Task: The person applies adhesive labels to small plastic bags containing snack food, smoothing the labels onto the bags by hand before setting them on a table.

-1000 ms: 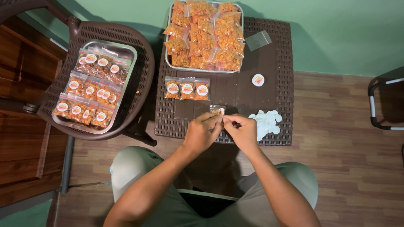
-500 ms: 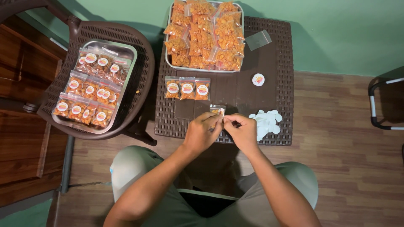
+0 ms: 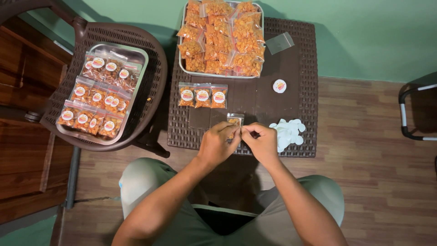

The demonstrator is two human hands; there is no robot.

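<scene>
Person is sitting at a small dark woven table (image 3: 305,91), both hands meeting over its near edge. Left hand (image 3: 217,145) is curling closed, fingertips pinching the lower part of a small clear snack packet (image 3: 235,120). Right hand (image 3: 260,142) is also closing in, thumb and forefinger pressing against the same packet from the other side; the two hands are touching. The packet's top edge is standing clear above the fingers, the rest hidden behind them.

Just right of the hands, a pile of white round stickers (image 3: 287,133) is lying on the table. Three labelled packets (image 3: 202,95) are sitting in a row beyond the hands. Farther back, a metal tray (image 3: 182,59) is holding unlabelled orange packets. A single round sticker (image 3: 279,85) is lying apart. On the chair (image 3: 154,91) to the left, a second tray (image 3: 141,57) is holding labelled packets.
</scene>
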